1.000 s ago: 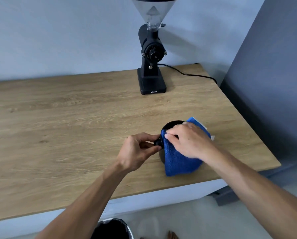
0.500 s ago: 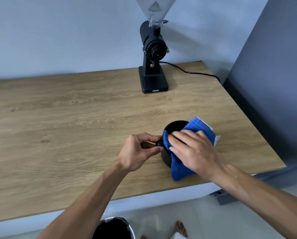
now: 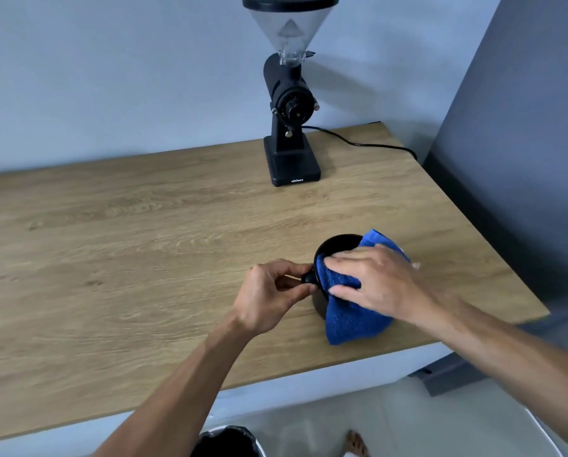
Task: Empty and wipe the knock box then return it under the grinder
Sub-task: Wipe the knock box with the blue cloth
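Note:
The round black knock box (image 3: 337, 246) stands on the wooden counter (image 3: 144, 245) near its front right corner. My left hand (image 3: 271, 296) pinches the small black knob on the box's left side. A blue cloth (image 3: 352, 311) is draped over the box's rim and front wall, and my right hand (image 3: 380, 282) lies flat on it, pressing it into and over the box. Most of the box is hidden by cloth and hand. The black coffee grinder (image 3: 291, 127) with its clear hopper stands at the back of the counter, well apart from the box.
The grinder's black power cord (image 3: 368, 145) runs right along the back of the counter to a dark grey wall panel (image 3: 523, 133). Below the counter's front edge a bin with a black liner (image 3: 226, 443) stands on the floor.
My right hand has slid with the blue cloth across the knock box and flattened out over it. The left hand keeps its hold on the knob. The camera has tilted.

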